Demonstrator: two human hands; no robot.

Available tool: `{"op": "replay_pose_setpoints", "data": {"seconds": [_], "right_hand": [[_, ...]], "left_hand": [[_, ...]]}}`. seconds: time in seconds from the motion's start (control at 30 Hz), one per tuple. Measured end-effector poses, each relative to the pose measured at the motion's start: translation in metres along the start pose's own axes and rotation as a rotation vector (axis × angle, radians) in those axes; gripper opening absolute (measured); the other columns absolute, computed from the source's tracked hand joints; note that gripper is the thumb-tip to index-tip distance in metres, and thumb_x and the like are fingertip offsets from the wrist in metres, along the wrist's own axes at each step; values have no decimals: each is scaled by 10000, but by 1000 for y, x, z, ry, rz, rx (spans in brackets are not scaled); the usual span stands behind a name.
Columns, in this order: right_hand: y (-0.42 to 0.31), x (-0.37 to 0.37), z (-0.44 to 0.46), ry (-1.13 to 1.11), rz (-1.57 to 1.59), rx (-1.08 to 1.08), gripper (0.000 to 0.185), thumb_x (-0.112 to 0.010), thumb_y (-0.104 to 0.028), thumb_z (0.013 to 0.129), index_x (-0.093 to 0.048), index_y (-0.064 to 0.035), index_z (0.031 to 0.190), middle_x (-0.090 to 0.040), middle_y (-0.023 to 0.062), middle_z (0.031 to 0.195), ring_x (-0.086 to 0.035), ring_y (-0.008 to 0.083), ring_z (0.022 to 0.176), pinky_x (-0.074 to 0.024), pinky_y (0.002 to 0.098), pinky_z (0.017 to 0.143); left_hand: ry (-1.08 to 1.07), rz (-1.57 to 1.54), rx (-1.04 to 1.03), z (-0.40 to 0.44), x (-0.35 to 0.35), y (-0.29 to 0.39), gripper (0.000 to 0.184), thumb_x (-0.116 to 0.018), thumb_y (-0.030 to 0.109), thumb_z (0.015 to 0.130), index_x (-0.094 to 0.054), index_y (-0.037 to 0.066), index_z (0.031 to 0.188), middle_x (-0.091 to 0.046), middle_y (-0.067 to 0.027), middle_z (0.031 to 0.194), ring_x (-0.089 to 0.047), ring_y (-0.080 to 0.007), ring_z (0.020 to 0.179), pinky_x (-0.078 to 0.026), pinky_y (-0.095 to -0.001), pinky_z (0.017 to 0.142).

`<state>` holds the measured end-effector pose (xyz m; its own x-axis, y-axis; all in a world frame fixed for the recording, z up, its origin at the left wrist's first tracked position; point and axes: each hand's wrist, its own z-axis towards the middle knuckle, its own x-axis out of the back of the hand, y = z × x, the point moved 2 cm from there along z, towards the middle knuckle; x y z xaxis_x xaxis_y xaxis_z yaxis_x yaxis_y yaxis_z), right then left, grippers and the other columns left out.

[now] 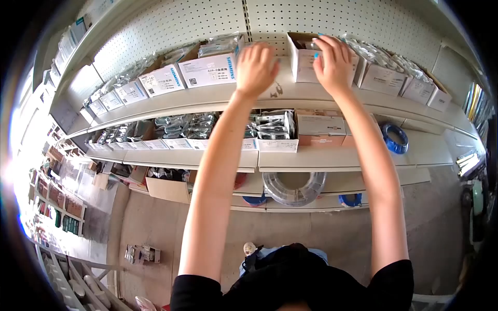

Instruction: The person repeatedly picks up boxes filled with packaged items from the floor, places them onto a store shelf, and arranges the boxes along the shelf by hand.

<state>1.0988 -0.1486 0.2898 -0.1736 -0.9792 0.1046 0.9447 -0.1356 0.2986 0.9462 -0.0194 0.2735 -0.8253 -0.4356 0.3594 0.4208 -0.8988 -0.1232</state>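
My left hand (255,71) is raised at the upper shelf, a little blurred, fingers stretched upward and thumb apart. It is in front of the gap beside a white SIEMENS-printed carton (210,71) holding plastic-wrapped items. No object shows in it. My right hand (334,63) reaches over an open white cardboard box (305,66), fingers spread above its opening and thumb in front of its face. Whether the fingertips touch the box or its contents cannot be told. Light blue shows on the right thumbnail.
More cartons of bagged parts (381,76) line the upper shelf (285,93). Below it stand several filled boxes (277,145) and a blue coil (395,138). A clear tubing coil (294,199) rests lower down. A small package (142,254) lies on the floor.
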Motion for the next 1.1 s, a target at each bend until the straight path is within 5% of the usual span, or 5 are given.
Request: {"op": "replay_pose_setpoints", "data": {"seconds": [0.27, 0.43, 0.6, 0.9, 1.1], "right_hand": [[-116, -78, 34, -93, 193, 23, 206, -581, -71, 770, -577, -121, 970, -654, 60, 783, -611, 182, 780, -442, 383, 848], [-147, -126, 27, -389, 443, -216, 513, -569, -107, 809, -419, -194, 1291, -645, 106, 942, -617, 245, 725, -488, 379, 684], [-150, -112, 33, -637, 510, -343, 612, -563, -126, 822, -316, -248, 1369, -635, 104, 844, -611, 249, 661, -485, 364, 630], [-146, -111, 34, -320, 277, -319, 328, -601, -221, 846, -433, -124, 1109, -593, 42, 654, -609, 234, 614, -474, 349, 602], [-132, -110, 27, -177, 129, -456, 238, -595, -271, 840, -486, -118, 986, -626, 35, 746, -622, 241, 689, -438, 380, 668]], "left_hand": [[229, 116, 207, -44, 62, -155, 283, -582, 145, 786, -514, 49, 1044, -515, -145, 1088, -473, -324, 1063, -384, -446, 911], [266, -17, 624, -61, 57, -180, 361, -561, 135, 780, -548, 97, 1139, -520, -135, 1085, -465, -327, 1053, -374, -440, 923], [315, -108, 663, -59, 50, -174, 288, -592, 202, 790, -608, 108, 1062, -380, -214, 1238, -422, -408, 1080, -343, -475, 955], [55, -346, 627, -54, 47, -162, 452, -714, 297, 718, -523, 121, 1088, -418, -254, 1183, -492, -462, 1012, -440, -485, 838], [-135, -331, 541, -52, 51, -152, 536, -716, 278, 727, -464, 143, 1181, -497, -185, 1132, -585, -370, 945, -501, -443, 780]]}}
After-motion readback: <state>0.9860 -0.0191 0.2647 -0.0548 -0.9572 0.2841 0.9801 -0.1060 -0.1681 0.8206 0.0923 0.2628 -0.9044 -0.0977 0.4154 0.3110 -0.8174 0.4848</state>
